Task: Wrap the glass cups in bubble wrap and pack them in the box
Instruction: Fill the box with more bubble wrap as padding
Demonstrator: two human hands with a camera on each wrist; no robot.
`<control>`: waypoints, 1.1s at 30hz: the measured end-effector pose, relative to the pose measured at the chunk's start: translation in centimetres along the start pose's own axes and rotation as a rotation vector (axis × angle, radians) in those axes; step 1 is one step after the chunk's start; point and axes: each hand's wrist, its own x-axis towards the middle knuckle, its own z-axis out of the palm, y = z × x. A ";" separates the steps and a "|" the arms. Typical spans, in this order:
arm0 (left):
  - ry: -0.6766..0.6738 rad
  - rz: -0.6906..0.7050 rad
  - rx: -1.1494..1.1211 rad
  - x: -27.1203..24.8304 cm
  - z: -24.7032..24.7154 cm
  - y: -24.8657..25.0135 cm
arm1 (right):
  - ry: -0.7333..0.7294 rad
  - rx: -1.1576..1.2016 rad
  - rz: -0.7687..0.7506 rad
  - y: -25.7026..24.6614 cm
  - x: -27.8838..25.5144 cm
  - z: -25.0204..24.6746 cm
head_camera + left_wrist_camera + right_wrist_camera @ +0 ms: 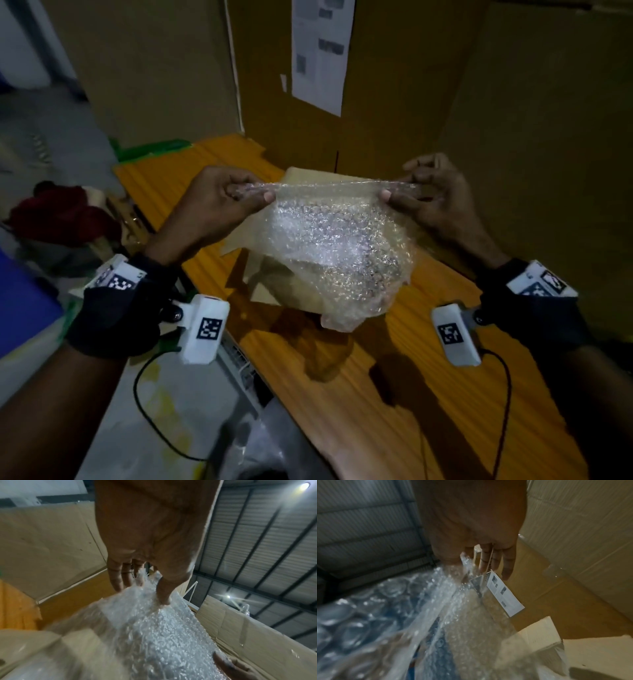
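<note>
A clear sheet of bubble wrap (pixel 337 246) hangs in the air above the orange table (pixel 394 377), stretched between both hands. My left hand (pixel 239 193) pinches its upper left corner between thumb and fingers. My right hand (pixel 416 188) pinches the upper right corner the same way. Behind the sheet a small open cardboard box (pixel 260 274) stands on the table, partly hidden by the wrap. In the left wrist view the bubble wrap (pixel 154 635) runs from under the thumb (pixel 163 592). In the right wrist view the bubble wrap (pixel 436 608) leaves the thumb side. No glass cup shows.
Large cardboard cartons (pixel 376 85) wall in the table at the back and right, one with a white label (pixel 320 51). Left of the table lie a red cloth (pixel 65 212) and a blue object (pixel 20 301). Cables trail from the wrist cameras.
</note>
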 end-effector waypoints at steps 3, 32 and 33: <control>0.050 -0.022 -0.047 1.2 -0.1 -0.5 | 0.010 0.151 0.035 -0.5 0.8 -0.3; -0.315 -0.191 -0.061 3.7 2.6 -9.7 | -0.157 -0.023 0.225 4.7 12.1 6.4; -0.349 -0.193 0.096 3.5 2.5 -10.2 | -0.213 -0.087 0.199 5.3 12.5 7.4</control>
